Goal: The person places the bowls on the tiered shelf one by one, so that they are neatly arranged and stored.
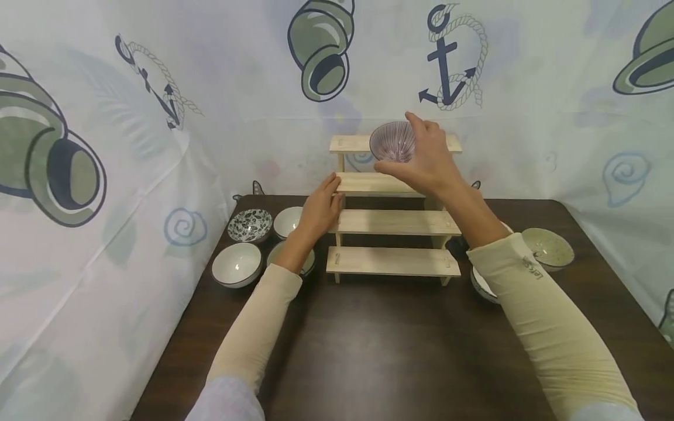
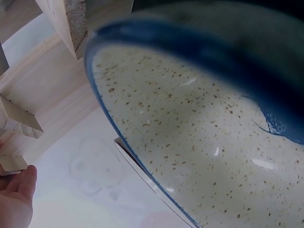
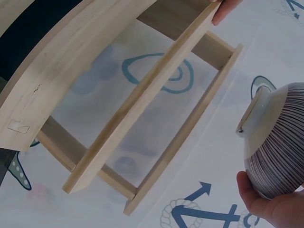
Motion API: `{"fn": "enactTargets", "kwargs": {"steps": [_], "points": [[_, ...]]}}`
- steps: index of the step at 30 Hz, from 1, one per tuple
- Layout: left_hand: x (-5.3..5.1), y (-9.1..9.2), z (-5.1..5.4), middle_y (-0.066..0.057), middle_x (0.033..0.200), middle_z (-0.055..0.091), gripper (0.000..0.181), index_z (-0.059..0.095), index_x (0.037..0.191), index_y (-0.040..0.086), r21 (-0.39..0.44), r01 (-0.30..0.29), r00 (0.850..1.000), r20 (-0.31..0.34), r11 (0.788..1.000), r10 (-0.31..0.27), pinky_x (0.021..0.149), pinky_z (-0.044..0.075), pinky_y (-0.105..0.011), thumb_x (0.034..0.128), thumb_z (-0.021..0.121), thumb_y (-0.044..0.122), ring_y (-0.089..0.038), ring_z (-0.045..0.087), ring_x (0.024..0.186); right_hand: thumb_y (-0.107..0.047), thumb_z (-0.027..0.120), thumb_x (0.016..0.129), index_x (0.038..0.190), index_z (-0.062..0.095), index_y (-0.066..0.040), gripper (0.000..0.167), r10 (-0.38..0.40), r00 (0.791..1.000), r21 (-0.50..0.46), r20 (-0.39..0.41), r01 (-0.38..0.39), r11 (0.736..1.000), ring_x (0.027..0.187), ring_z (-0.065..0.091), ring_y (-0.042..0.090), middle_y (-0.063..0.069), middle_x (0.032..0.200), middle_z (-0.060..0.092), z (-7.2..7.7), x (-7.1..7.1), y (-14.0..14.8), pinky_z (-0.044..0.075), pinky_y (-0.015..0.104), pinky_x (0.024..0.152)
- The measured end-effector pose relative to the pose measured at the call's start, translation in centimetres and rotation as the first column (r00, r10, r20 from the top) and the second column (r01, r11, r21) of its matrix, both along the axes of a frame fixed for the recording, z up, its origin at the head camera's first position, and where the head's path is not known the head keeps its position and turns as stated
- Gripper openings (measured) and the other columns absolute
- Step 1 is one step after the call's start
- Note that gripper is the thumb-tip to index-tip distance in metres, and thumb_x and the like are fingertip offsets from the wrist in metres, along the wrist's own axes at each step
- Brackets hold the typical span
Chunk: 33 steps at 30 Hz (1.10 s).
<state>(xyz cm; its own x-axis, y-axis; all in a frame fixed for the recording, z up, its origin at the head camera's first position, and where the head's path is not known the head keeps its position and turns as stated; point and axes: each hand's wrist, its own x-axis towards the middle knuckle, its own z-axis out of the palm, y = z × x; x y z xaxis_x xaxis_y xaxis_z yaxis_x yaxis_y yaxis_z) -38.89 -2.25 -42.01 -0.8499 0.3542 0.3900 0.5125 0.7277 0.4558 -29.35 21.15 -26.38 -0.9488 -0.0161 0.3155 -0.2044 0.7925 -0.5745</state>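
My right hand holds a small bowl with thin dark stripes by its side, thumb below and fingers above. In the right wrist view the striped bowl is tilted, its unglazed foot facing the wooden rack and apart from it. In the head view it appears in front of the top tier of the stepped wooden rack. My left hand grips the left end of the rack's second tier from the top. In the left wrist view, the left fingers touch the wood.
Left of the rack stand a black-and-white patterned bowl, a white bowl, another white bowl and a bowl partly behind my left arm. A speckled greenish bowl and partly hidden bowls stand right, on the dark table.
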Motion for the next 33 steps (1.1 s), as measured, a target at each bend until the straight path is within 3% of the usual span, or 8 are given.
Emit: {"fn": "enactTargets", "kwargs": {"steps": [8, 16, 24, 33], "points": [[0.1, 0.5, 0.2, -0.013, 0.164, 0.041, 0.05, 0.045, 0.155, 0.004, -0.003, 0.023, 0.999, -0.024, 1.0, -0.024, 0.119, 0.042, -0.049, 0.109, 0.052, 0.022, -0.034, 0.047, 0.148, -0.058, 0.076, 0.081, 0.166, 0.019, -0.015, 0.111, -0.035, 0.999, 0.001, -0.034, 0.035, 0.999, 0.151, 0.03, 0.043, 0.025, 0.165, 0.026, 0.3, 0.2, 0.5, 0.039, 0.068, 0.115], [0.1, 1.8, -0.5, -0.013, 0.164, 0.042, 0.05, 0.046, 0.155, 0.004, 0.003, 0.033, 0.999, -0.04, 0.999, -0.033, 0.117, 0.044, -0.049, 0.1088, 0.052, 0.022, -0.033, 0.048, 0.146, -0.057, 0.076, 0.082, 0.166, 0.018, -0.013, 0.111, -0.04, 0.998, 0.029, -0.047, 0.041, 0.999, 0.149, 0.03, 0.045, 0.026, 0.164, 0.027, 0.7, 0.0, 0.9, 0.04, 0.07, 0.113], [0.3, 0.0, -0.4, -0.011, 0.164, 0.043, 0.049, 0.048, 0.154, 0.006, 0.031, -0.032, 0.999, -0.041, 0.999, 0.033, 0.117, 0.045, -0.05, 0.1084, 0.053, 0.023, -0.033, 0.05, 0.145, -0.057, 0.077, 0.081, 0.166, 0.019, -0.012, 0.111, 0.001, 0.998, 0.024, -0.058, 0.0, 1.0, 0.15, 0.029, 0.044, 0.027, 0.163, 0.028, 0.5, -1.7, -0.9, 0.041, 0.068, 0.113], [0.2, -0.1, -0.6, -0.011, 0.164, 0.042, 0.048, 0.047, 0.155, 0.006, 0.029, -0.017, 0.999, -0.034, 0.999, 0.018, 0.116, 0.046, -0.051, 0.1092, 0.051, 0.022, -0.034, 0.05, 0.144, -0.058, 0.077, 0.08, 0.166, 0.02, -0.013, 0.112, -0.022, 0.998, 0.025, -0.056, 0.023, 0.999, 0.152, 0.028, 0.042, 0.025, 0.164, 0.028, 0.4, -2.6, -1.2, 0.04, 0.066, 0.115]]}}
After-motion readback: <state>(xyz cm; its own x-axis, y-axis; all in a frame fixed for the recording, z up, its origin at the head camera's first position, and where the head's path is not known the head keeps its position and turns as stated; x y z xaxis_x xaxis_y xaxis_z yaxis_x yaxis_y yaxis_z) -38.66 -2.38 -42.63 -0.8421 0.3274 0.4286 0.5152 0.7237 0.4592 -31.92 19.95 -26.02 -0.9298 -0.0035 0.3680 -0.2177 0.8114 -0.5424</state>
